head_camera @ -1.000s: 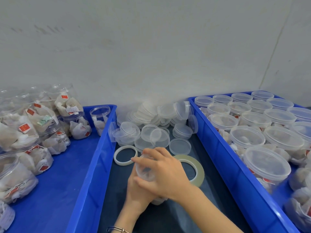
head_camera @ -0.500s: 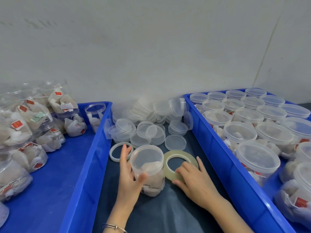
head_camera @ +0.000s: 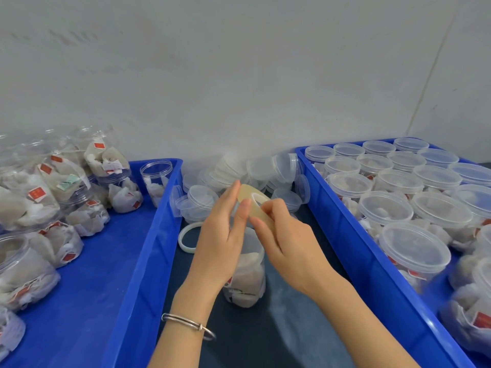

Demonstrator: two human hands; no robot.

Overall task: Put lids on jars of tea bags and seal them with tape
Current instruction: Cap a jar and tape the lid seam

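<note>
Both hands up in the centre, over a lidded jar of tea bags (head_camera: 247, 272) that stands upright on the dark table (head_camera: 279, 328) between two blue crates. Right hand (head_camera: 289, 243) grips the yellowish tape roll (head_camera: 253, 200) – thumb and fingers curled round its near edge, roll lifted off the table and tilted, hole facing up-left. Left hand (head_camera: 221, 235) has fingers mostly straight, tips touching the roll's left side; whether it pinches the tape end I can't tell. Silver bangle (head_camera: 188, 325) on the left wrist.

A 2nd, whitish tape roll (head_camera: 187, 236) lies flat on the table, just left of the left hand. Far behind the hands – a loose heap of clear plastic lids (head_camera: 239, 176) against the grey wall (head_camera: 239, 75).

Left blue crate (head_camera: 148, 248) holds open jars stuffed w/ tea bags (head_camera: 53, 197), most lying on their sides, red tags showing; one open jar (head_camera: 156, 179) stands upright at the crate's far right corner. Right blue crate (head_camera: 358, 248) holds rows of lidded jars (head_camera: 398, 197), upright, packed close, a few more on their sides at the near right edge.
</note>
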